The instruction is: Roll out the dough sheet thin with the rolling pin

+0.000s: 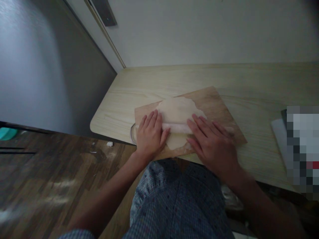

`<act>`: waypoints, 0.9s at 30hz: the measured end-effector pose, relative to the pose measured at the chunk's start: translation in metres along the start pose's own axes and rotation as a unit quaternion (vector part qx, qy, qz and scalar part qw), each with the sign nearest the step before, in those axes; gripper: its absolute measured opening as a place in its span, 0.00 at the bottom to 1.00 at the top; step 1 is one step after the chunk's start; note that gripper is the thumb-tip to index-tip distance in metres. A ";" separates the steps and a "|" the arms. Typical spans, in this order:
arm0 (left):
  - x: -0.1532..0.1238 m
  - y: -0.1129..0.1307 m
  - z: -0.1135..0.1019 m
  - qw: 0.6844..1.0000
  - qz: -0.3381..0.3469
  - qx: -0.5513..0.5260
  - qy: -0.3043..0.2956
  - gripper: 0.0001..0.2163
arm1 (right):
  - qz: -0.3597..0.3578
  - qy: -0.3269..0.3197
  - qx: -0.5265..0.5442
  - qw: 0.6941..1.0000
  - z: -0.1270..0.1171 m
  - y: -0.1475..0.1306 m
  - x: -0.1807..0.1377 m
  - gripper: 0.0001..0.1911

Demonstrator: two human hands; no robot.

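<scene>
A pale rolling pin (176, 128) lies across a thin, flattened sheet of dough (178, 108) with an uneven edge. Under the dough is a wooden board (210, 98), set at an angle on the table. My left hand (151, 132) rests palm down over the pin's left end, fingers stretched out and thumb apart. Over its right part lies my right hand (211, 141), also palm down with fingers extended and spread. Neither hand wraps around the pin. The palms hide both of its ends. Dough shows on the far and near sides of the pin.
The board has a metal ring handle (133, 133) at its left end. A light wood-grain table (254, 86) meets a white wall (211, 33) behind. To the left stands a large grey glossy panel (32, 66). A blurred-out object (302, 146) sits at the right edge.
</scene>
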State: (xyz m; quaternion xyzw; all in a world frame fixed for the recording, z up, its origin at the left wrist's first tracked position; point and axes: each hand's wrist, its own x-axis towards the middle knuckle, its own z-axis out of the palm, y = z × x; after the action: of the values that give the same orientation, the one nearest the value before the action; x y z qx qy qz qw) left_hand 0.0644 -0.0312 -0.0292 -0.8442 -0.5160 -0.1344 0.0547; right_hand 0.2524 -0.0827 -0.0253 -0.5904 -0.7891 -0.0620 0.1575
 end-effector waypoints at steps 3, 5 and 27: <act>0.031 -0.002 0.001 0.999 -0.024 -0.001 -0.038 0.25 | 0.025 -0.029 0.005 0.999 0.003 0.010 0.025 0.24; 0.054 -0.003 0.002 0.997 -0.042 -0.005 -0.062 0.25 | 0.045 -0.055 0.005 0.997 0.004 0.017 0.046 0.25; 0.154 -0.029 0.027 0.988 -0.051 -0.066 -0.130 0.24 | 0.162 -0.080 0.022 0.983 0.040 0.072 0.140 0.25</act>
State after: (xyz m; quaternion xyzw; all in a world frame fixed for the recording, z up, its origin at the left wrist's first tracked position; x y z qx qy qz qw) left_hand 0.1095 0.1200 -0.0126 -0.8290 -0.5509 -0.0598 -0.0760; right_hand 0.2783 0.0777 -0.0247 -0.7101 -0.6941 0.0292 0.1145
